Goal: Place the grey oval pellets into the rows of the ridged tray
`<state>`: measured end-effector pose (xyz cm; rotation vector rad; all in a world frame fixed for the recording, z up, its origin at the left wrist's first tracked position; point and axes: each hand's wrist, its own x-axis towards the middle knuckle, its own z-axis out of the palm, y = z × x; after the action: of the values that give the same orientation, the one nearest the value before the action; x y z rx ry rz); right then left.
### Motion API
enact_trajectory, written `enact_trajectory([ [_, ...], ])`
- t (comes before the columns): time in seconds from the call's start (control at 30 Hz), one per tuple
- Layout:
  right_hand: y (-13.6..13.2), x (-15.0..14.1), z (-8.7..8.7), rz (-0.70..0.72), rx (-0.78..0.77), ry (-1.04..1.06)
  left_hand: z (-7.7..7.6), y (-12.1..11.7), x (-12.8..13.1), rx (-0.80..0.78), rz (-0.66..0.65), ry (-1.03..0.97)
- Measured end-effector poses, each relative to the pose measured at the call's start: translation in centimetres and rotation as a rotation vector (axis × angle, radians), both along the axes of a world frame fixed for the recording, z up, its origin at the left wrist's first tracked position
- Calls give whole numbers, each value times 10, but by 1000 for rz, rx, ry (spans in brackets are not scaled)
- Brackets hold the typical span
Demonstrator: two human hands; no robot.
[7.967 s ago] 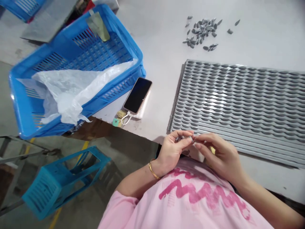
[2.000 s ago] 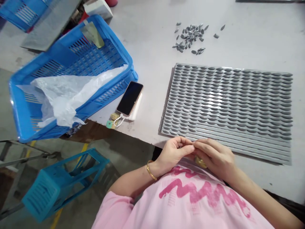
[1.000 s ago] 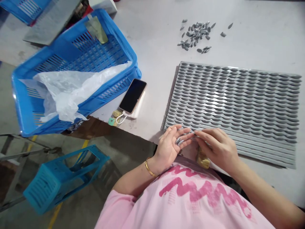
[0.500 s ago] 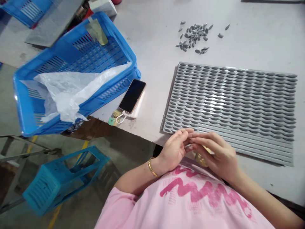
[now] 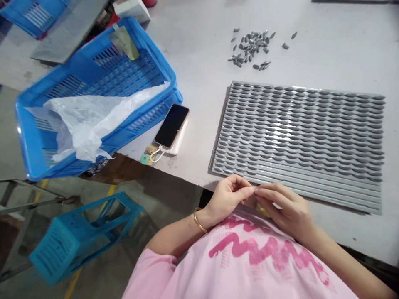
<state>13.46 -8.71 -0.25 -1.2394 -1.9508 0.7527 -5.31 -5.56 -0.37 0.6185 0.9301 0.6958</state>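
Observation:
My left hand [image 5: 232, 194] and my right hand [image 5: 286, 207] meet fingertip to fingertip at the table's front edge, before my chest. Both are closed in a pinch; whatever lies between the tips is too small or hidden to make out. Just beyond them lies a flat grey ribbed board [image 5: 336, 193] with rows of small pointed-oval grey pieces [image 5: 296, 124] along its ridges. The front ridges are bare over most of their length. Partly hidden under my right hand is a yellowish thing [image 5: 262, 209]. A loose heap of similar grey pieces [image 5: 254, 43] lies behind the board.
At left a blue plastic basket [image 5: 158, 68] holds a crumpled white plastic bag [image 5: 85, 137]. A phone [image 5: 172, 126] with a white cable [image 5: 158, 154] lies beside it near the table edge. A blue stool [image 5: 56, 249] stands on the floor at lower left.
My fingers have drawn together into a tip-to-tip pinch. A small grey glint seen by my left fingers before is now out of sight. The view has shifted slightly.

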Motion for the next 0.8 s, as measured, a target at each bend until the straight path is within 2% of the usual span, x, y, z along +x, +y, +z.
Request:
enact_trajectory([
  [0.1, 4, 5, -9, 18, 134, -109, -4, -3, 0, -19, 12, 19],
  [0.2, 12, 10, -21, -7, 201, -236, -7, -5, -1, -65, 107, 23],
  [0.3, 18, 12, -33, 51, 234, -370, -7, -5, -5, -94, 225, 0],
  [0.43, 21, 12, -38, 97, 258, -486, -4, -3, -9, -110, 287, -18],
  [0.63, 25, 11, -34, 113, 282, -491, 1, 0, -5, -134, 296, -50],
  [0.8, 28, 13, -39, 99, 248, -423, 4, 5, -1, -130, 306, -63],
])
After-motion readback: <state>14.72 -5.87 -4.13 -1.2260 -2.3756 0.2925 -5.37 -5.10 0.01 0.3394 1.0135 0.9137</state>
